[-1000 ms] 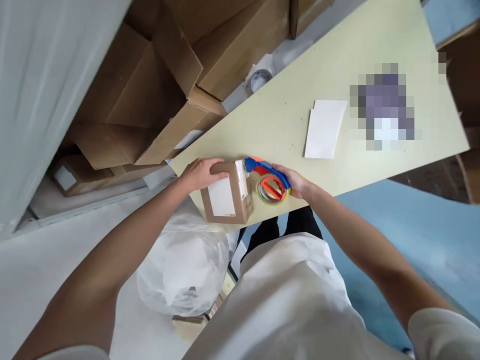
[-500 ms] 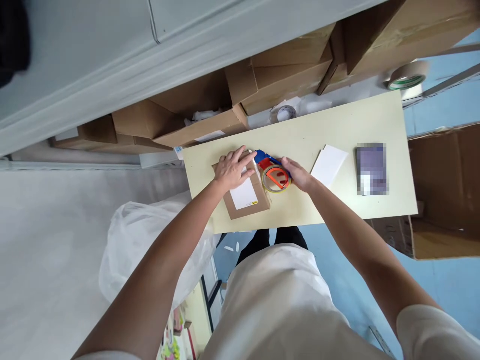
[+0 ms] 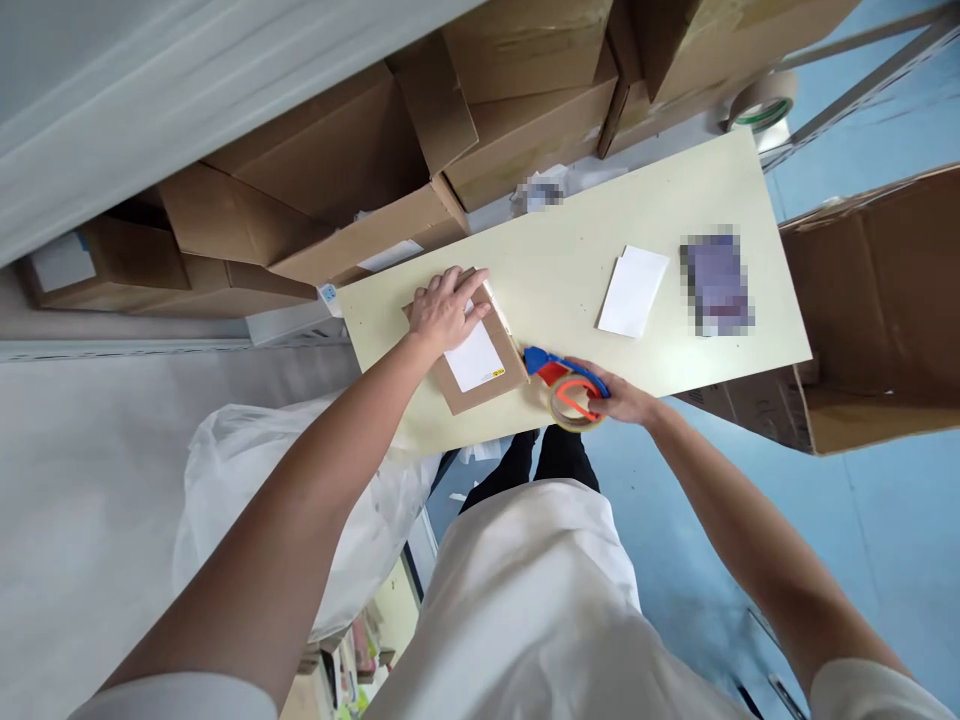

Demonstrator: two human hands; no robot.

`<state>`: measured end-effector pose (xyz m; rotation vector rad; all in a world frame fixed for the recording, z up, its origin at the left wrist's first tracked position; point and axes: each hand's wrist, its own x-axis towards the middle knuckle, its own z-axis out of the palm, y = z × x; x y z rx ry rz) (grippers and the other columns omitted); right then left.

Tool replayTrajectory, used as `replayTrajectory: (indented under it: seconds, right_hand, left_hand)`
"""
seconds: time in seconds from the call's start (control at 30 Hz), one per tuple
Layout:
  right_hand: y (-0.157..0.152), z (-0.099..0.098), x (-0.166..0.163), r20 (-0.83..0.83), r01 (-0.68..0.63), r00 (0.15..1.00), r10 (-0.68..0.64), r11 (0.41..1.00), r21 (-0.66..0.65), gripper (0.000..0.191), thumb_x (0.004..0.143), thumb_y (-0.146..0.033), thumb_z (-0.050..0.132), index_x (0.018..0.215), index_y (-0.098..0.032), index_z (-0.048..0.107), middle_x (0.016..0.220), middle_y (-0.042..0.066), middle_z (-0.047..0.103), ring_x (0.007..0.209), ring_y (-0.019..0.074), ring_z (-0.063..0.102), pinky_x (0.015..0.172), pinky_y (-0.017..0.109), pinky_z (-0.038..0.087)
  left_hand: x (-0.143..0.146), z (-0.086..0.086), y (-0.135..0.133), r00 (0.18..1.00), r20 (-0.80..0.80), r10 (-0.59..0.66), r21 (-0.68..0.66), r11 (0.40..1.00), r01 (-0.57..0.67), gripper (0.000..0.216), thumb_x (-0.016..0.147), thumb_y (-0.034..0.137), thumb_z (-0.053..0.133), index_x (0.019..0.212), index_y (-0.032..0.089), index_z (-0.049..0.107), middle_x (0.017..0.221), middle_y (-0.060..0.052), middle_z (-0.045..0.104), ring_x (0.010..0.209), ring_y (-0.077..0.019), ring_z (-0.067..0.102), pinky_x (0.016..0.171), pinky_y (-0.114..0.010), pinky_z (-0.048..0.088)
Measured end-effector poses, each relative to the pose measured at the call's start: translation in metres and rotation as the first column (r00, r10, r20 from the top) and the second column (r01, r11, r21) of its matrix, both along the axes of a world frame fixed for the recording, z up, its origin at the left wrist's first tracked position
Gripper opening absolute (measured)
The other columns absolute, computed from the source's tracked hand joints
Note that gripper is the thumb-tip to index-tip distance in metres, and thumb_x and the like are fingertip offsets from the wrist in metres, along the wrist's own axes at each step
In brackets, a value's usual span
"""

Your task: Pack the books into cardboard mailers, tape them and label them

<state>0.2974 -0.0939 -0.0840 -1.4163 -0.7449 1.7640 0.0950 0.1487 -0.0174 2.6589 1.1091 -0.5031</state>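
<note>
A small cardboard box (image 3: pixel 452 392) with a white label (image 3: pixel 476 358) lies on the pale table (image 3: pixel 697 345), near its left end. My left hand (image 3: pixel 442 315) rests on top of the box with its fingers stretched out. A blue and red tape dispenser (image 3: pixel 551 368) carrying a roll of tape is in my right hand (image 3: pixel 622 398), the fingers wrapped round its handle. The dispenser's blue head is at the box's lower right corner; whether tape runs between them is too small to tell.
White papers (image 3: pixel 634 290) and a blurred purple item (image 3: pixel 716 280) lie on the table's right half. Open cardboard cartons (image 3: pixel 315 170) line the back, and a large tape roll (image 3: pixel 761 100) stands behind the far corner. A big carton (image 3: pixel 870 290) is at right, a plastic bag (image 3: pixel 247 480) at left.
My right hand has drawn the tape dispenser toward me along the box's right side, from its far corner to its near one. My left hand stays on the box. The view has shifted.
</note>
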Motion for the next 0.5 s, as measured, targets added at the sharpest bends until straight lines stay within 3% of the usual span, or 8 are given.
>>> replayTrajectory:
  seconds: [0.13, 0.23, 0.33, 0.4, 0.5]
  right_hand:
    - [-0.058, -0.001, -0.034, -0.037, 0.082, 0.996, -0.084, 0.996, -0.046, 0.082, 0.062, -0.015, 0.066, 0.138, -0.028, 0.037, 0.117, 0.003, 0.063, 0.107, 0.0238, 0.059, 0.092, 0.036, 0.046]
    - [-0.065, 0.003, -0.063, 0.008, 0.17, 0.985, -0.17, 0.984, -0.046, 0.086, 0.064, -0.016, 0.063, 0.142, -0.028, 0.027, 0.125, 0.004, 0.058, 0.111, 0.0233, 0.056, 0.096, 0.038, 0.043]
    - [-0.041, 0.008, -0.076, 0.095, 0.299, 0.951, -0.295, 0.953, -0.037, 0.087, 0.064, -0.017, 0.059, 0.143, -0.027, 0.024, 0.131, 0.005, 0.053, 0.116, 0.0231, 0.052, 0.1, 0.038, 0.041]
    - [-0.008, 0.011, -0.069, 0.116, 0.354, 0.929, -0.35, 0.935, -0.013, 0.085, 0.063, -0.017, 0.057, 0.142, -0.026, 0.027, 0.132, 0.006, 0.052, 0.118, 0.0236, 0.051, 0.1, 0.038, 0.041]
    - [0.059, 0.014, -0.041, 0.055, 0.335, 0.94, -0.335, 0.942, 0.025, 0.083, 0.06, -0.015, 0.057, 0.139, -0.023, 0.034, 0.128, 0.007, 0.054, 0.116, 0.0252, 0.052, 0.096, 0.038, 0.044]
  left_hand:
    - [0.0, -0.002, -0.001, 1.0, 0.005, 0.01, -0.014, 1.0, -0.01, 0.057, 0.091, 0.049, 0.032, 0.144, 0.035, 0.02, 0.143, -0.009, 0.032, 0.125, -0.0347, 0.035, 0.097, -0.05, 0.031]
    - [-0.006, -0.006, -0.003, 0.998, 0.024, 0.064, -0.005, 0.998, -0.064, 0.057, 0.091, 0.05, 0.031, 0.144, 0.036, 0.018, 0.143, -0.01, 0.034, 0.125, -0.0356, 0.037, 0.094, -0.051, 0.034]
    - [-0.02, -0.012, -0.007, 0.967, 0.078, 0.241, 0.03, 0.969, -0.244, 0.056, 0.091, 0.05, 0.026, 0.145, 0.035, 0.017, 0.142, -0.013, 0.036, 0.121, -0.035, 0.042, 0.088, -0.05, 0.04]
    - [-0.033, -0.017, -0.011, 0.912, 0.111, 0.394, 0.054, 0.914, -0.402, 0.059, 0.091, 0.052, 0.025, 0.146, 0.032, 0.016, 0.143, -0.015, 0.034, 0.12, -0.0352, 0.044, 0.085, -0.049, 0.043]
    - [-0.054, -0.023, -0.018, 0.802, 0.137, 0.582, 0.09, 0.799, -0.595, 0.071, 0.088, 0.058, 0.028, 0.147, 0.022, 0.013, 0.147, -0.022, 0.024, 0.122, -0.0379, 0.043, 0.083, -0.048, 0.044]
